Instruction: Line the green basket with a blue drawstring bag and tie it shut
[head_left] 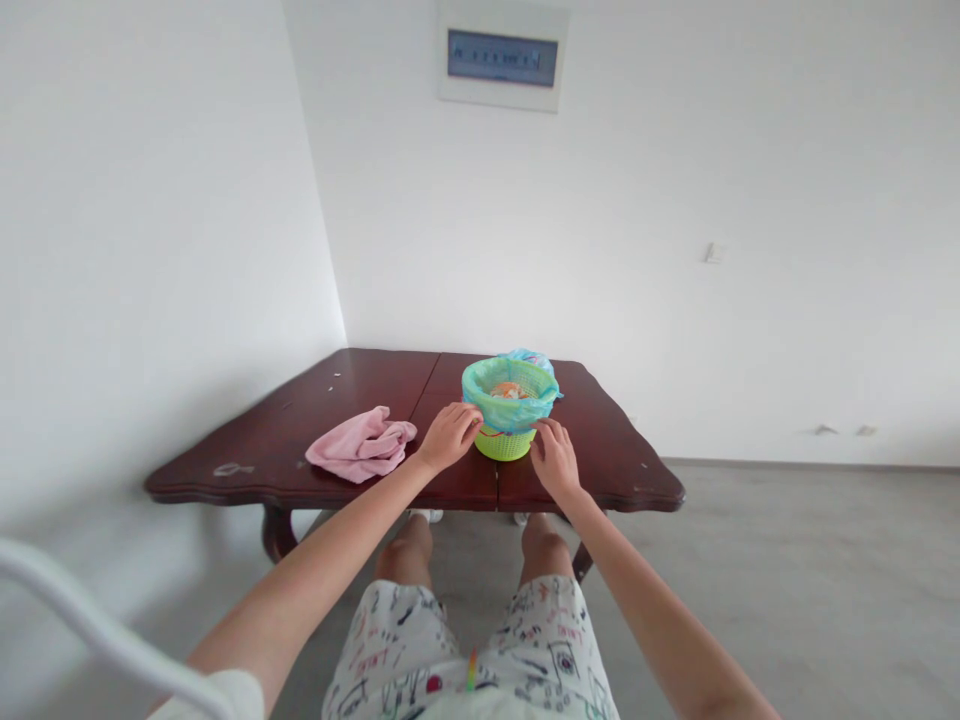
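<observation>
A lime-green mesh wastebasket (504,446) stands upright on the table. A thin blue trash bag (517,412) lines it and is folded down over its rim, with a red drawstring showing at the front. Some orange and white rubbish (510,391) lies inside. At the left of the rim, my left hand (452,437) is closed, its fingertips pinching the bag's folded edge. My right hand (553,456) has its bent fingers against the bag's lower edge at the front right, thumb beside the basket wall.
The dark red wooden table (247,430) has a wavy edge and stands near the white walls. A crumpled pink cloth (361,445) lies left of the basket. Behind the basket sits a bundle of blue plastic (529,356). Small white scraps are on the tabletop.
</observation>
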